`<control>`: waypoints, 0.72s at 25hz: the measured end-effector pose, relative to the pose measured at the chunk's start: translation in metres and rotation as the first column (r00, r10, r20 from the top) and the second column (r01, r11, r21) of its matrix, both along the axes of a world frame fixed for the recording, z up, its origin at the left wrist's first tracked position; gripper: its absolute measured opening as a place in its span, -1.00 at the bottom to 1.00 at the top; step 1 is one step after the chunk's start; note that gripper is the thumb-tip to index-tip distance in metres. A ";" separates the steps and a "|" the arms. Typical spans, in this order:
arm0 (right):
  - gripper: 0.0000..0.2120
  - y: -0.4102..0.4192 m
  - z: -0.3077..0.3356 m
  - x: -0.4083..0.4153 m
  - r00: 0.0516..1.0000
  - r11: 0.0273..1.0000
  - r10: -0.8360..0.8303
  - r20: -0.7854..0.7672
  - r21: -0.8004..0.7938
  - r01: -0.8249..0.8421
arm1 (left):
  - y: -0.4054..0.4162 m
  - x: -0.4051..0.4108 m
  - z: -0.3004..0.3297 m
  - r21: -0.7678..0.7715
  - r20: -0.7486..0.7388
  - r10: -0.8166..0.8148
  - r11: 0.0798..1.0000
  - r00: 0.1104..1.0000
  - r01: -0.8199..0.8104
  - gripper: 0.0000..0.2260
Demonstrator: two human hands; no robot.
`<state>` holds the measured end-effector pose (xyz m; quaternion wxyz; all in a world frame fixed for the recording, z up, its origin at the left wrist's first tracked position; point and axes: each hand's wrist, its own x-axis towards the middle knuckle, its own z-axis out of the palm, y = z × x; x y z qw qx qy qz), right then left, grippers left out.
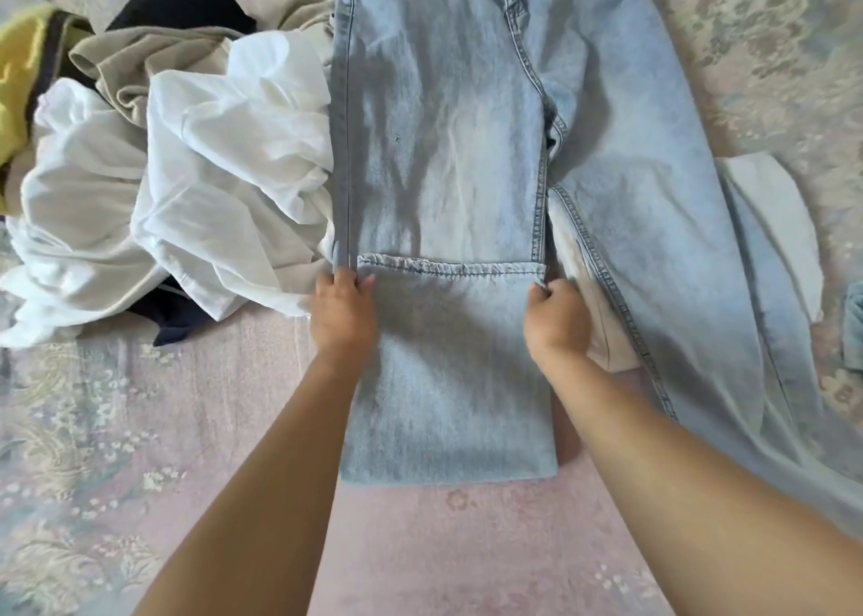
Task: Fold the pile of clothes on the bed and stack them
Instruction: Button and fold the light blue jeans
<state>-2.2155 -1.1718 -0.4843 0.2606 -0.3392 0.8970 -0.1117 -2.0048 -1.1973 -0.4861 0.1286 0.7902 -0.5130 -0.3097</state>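
I see both forearms reaching fwd, w/ the left hand (pixel 343 309) pinching the left end of the folded-back hem and the right hand (pixel 555 316) curled tight on its right end. The jeans (pixel 443 148) lie flat mid-bed, other leg angling toward the bed's (pixel 420 545) right edge. The unfolded pile (pixel 187 172) sits by the left edge, touching the denim.
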 end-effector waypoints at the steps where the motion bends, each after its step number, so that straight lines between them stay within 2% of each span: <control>1: -0.72 0.003 0.001 0.000 0.994 0.997 0.062 -0.089 -0.031 -0.065 | 0.002 0.000 0.000 -0.051 -0.011 0.028 0.998 1.000 -0.029 -0.70; 3: -0.73 0.007 0.003 0.004 0.974 0.980 0.133 -0.186 -0.125 -0.157 | 0.007 0.001 0.002 -0.144 0.022 0.085 0.986 0.996 -0.081 -0.70; 5: -0.78 0.000 0.003 0.007 0.972 0.970 0.151 -0.181 -0.163 -0.181 | 0.004 0.004 -0.003 -0.089 0.145 0.048 0.995 0.988 -0.035 -0.66; 6: -0.83 -0.006 0.004 0.008 0.977 0.968 0.134 -0.164 -0.189 -0.164 | 0.000 0.006 -0.006 -0.042 0.158 0.039 0.999 0.987 -0.033 -0.66; 7: -0.82 -0.012 0.006 0.010 0.978 0.964 0.130 -0.162 -0.211 -0.163 | -0.002 0.005 -0.006 -0.038 0.150 0.056 0.998 0.987 -0.050 -0.67; 8: -0.73 -0.015 0.007 0.014 0.960 0.947 0.172 -0.223 -0.232 -0.223 | -0.003 0.001 -0.005 -0.085 0.152 0.074 0.994 0.986 -0.062 -0.67; 9: -0.63 -0.013 0.008 0.020 0.909 0.908 0.261 -0.326 -0.236 -0.346 | -0.001 -0.005 -0.003 -0.196 0.204 0.042 0.981 0.978 -0.001 -0.66; 10: -0.54 -0.008 0.007 0.026 0.819 0.835 0.389 -0.422 -0.214 -0.507 | 0.008 -0.014 -0.003 -0.283 0.299 -0.075 0.945 0.951 0.164 -0.62; 11: -0.46 0.001 0.003 0.031 0.691 0.726 0.542 -0.478 -0.148 -0.672 | 0.021 -0.023 -0.004 -0.281 0.407 -0.281 0.867 0.869 0.412 -0.57; 12: -0.39 0.010 0.000 0.032 0.563 0.618 0.697 -0.444 -0.027 -0.786 | 0.034 -0.027 -0.011 -0.223 0.515 -0.447 0.754 0.732 0.618 -0.52; 13: -0.32 0.018 -0.005 0.028 0.483 0.540 0.810 -0.332 0.104 -0.835 | 0.039 -0.027 -0.018 -0.077 0.543 -0.584 0.681 0.604 0.728 -0.47; 14: -0.26 0.023 -0.014 0.019 0.463 0.490 0.871 -0.162 0.236 -0.839 | 0.038 -0.023 -0.028 0.068 0.520 -0.673 0.647 0.526 0.759 -0.43; 15: -0.21 0.028 -0.023 0.009 0.493 0.464 0.870 -0.007 0.346 -0.815 | 0.039 -0.017 -0.039 0.196 0.469 -0.731 0.633 0.496 0.749 -0.41; 16: -0.19 0.031 -0.033 0.000 0.526 0.458 0.849 0.059 0.417 -0.786 | 0.039 -0.009 -0.051 0.257 0.433 -0.741 0.648 0.514 0.717 -0.42; 18: -0.19 0.020 -0.039 -0.004 0.522 0.418 0.849 0.085 0.495 -0.761 | 0.029 -0.005 -0.060 0.315 0.413 -0.743 0.660 0.527 0.683 -0.45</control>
